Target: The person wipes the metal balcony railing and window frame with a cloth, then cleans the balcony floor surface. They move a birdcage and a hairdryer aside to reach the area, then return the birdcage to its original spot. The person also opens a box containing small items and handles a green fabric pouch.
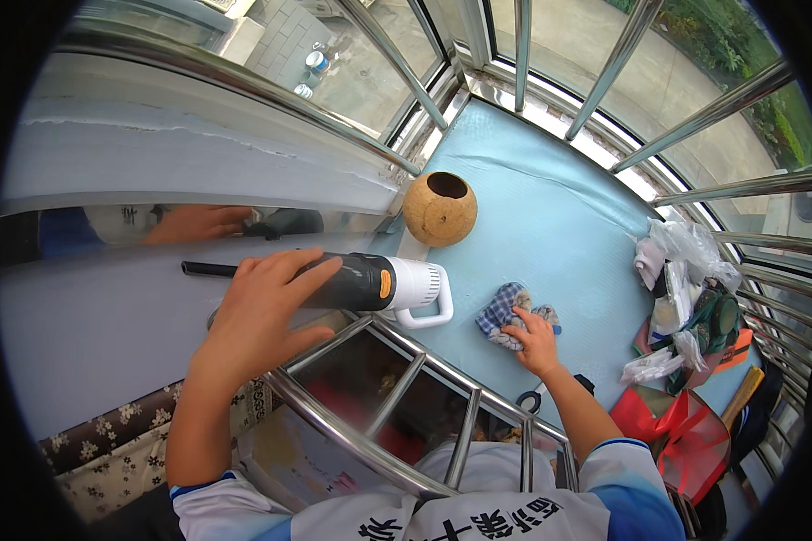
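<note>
My left hand [260, 308] is over the dark clear body of a black and white handheld vacuum cleaner [362, 283], fingers spread; whether it grips or only touches is unclear. The vacuum lies on the ledge, nozzle to the left, white loop handle to the right. My right hand [536, 339] has its fingertips on a blue checked cloth item with grey fluffy parts [502, 312], which rests on the light blue mat [548, 203]. Beyond the vacuum sits a round tan gourd-like vessel [440, 209] with a dark opening on top.
Plastic bags [693, 250], a green bundle and red wrapping [677, 426] are heaped at the right. A yellow handle [744, 392] lies beside them. Metal bars [399, 61] and windows border the mat. A curved metal rail [352, 412] stands between me and the ledge.
</note>
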Available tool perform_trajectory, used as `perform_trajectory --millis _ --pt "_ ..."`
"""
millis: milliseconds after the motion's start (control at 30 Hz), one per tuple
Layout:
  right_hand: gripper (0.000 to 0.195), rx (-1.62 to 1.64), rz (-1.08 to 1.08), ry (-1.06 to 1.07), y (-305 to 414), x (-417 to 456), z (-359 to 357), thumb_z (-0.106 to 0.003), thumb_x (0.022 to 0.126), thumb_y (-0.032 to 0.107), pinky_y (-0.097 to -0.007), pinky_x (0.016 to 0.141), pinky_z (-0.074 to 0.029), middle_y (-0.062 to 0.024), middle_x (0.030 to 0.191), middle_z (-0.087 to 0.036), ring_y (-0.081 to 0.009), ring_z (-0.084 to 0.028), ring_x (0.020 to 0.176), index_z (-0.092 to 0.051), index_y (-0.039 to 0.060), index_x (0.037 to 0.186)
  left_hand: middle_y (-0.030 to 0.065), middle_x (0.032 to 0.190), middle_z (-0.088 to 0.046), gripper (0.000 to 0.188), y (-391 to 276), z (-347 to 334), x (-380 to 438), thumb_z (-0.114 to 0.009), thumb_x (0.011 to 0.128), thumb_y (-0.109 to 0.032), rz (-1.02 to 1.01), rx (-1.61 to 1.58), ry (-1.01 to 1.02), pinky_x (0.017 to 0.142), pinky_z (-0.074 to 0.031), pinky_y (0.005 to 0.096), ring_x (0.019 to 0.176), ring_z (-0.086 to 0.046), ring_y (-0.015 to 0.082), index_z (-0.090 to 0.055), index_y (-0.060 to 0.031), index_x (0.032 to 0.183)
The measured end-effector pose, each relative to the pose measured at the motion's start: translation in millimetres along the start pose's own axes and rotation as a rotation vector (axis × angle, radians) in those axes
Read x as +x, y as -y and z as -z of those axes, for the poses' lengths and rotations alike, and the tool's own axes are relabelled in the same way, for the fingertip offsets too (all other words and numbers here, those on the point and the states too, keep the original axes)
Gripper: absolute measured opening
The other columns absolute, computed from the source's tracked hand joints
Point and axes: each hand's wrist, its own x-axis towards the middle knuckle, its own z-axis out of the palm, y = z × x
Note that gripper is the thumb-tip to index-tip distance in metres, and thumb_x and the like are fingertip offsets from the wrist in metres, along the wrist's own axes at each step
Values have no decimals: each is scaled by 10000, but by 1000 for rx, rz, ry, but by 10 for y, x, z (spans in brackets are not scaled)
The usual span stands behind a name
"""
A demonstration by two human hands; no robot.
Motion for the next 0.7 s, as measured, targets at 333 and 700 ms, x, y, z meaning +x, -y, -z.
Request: perform_trajectory --millis 333,700 --pt "430 -143 82 296 -50 -419 362 -622 611 -35 -429 930 -420 -37 1355 -508 -306 -508 1164 -682 190 972 148 1242 -606 402 8 -423 -1751 -711 717 -74 169 -271 -441 932 -422 385 1085 -579 296 -655 -15 1110" --pt "409 21 -192 -45 -85 -1199 2590 -464 673 -43 -349 1055 -342 -181 1229 -582 -301 -515 1232 -630 3 1045 119 1191 -635 347 -484 -1905 -2948 -697 752 -38 306 -682 -542 935 -449 357 1080 -600 274 -669 -28 1098"
